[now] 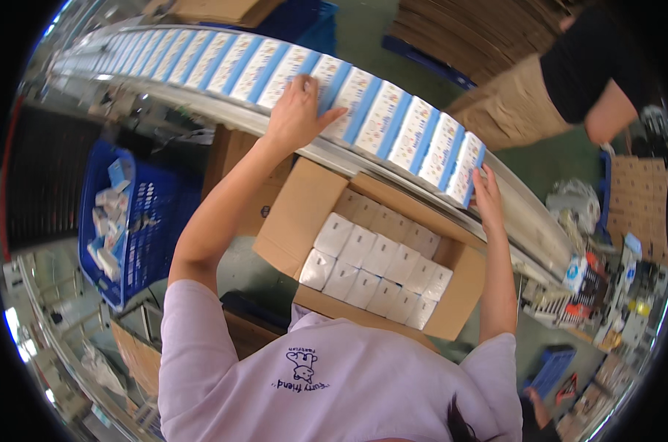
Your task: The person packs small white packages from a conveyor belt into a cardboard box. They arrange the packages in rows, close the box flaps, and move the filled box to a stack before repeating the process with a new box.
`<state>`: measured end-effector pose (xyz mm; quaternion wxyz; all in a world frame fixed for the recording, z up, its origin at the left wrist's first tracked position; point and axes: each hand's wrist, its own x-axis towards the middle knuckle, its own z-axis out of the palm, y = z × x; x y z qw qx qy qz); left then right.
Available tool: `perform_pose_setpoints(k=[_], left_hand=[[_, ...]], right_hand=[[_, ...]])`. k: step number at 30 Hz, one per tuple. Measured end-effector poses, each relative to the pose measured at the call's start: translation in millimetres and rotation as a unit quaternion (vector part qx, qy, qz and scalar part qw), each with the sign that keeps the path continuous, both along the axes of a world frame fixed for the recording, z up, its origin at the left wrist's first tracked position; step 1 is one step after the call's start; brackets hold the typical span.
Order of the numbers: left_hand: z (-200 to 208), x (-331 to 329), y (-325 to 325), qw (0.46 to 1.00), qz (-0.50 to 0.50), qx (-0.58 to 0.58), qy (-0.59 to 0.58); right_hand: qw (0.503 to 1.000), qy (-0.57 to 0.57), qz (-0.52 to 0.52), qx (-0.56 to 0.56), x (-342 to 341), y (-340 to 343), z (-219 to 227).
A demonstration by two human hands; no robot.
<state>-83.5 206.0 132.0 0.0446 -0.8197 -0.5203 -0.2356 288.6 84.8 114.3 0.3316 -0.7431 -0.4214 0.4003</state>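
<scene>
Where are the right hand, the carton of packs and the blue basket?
Right hand (pixel 487 196): head view, on the back of the hand.
Carton of packs (pixel 299 218): head view, on its left flap.
Blue basket (pixel 154 237): head view, on its right side wall.

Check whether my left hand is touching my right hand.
Apart. The head view shows several white-and-blue packs visible between the left hand and the right hand.

arms (pixel 227 202) outstretched, left hand (pixel 293 119) — thumb (pixel 332 116) splayed, right hand (pixel 487 197) — fingers (pixel 489 177) upward
</scene>
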Motion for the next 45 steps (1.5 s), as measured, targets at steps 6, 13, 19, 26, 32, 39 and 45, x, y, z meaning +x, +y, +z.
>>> perform_pose_setpoints(k=[6,13,19,26,32,39,45], left_hand=[[-8,91,34,0.940,0.096,-0.328,-0.017],[16,134,-15,0.894,0.006,-0.398,-0.206],[41,77,-142,0.803,-0.135,-0.253,-0.522],[-31,72,-169,0.847,0.123,-0.517,-0.031],[-45,65,-166,0.970,-0.069,-0.224,-0.067],[-48,136,-101,0.733,-0.349,-0.541,0.222],[-44,100,-133,0.929,-0.323,-0.175,-0.042]], right_hand=[[0.991,-0.132,-0.020,-0.003,52,-4,-12],[0.979,-0.080,-0.141,0.126,58,-40,19],[0.879,-0.190,-0.254,0.356,-5,-167,56],[0.976,-0.165,-0.079,-0.118,-44,-208,-20],[0.947,-0.317,0.059,0.004,-35,-200,-10],[0.895,-0.174,0.372,-0.175,7,-113,1],[0.888,-0.432,0.147,0.044,4,-164,-12]])
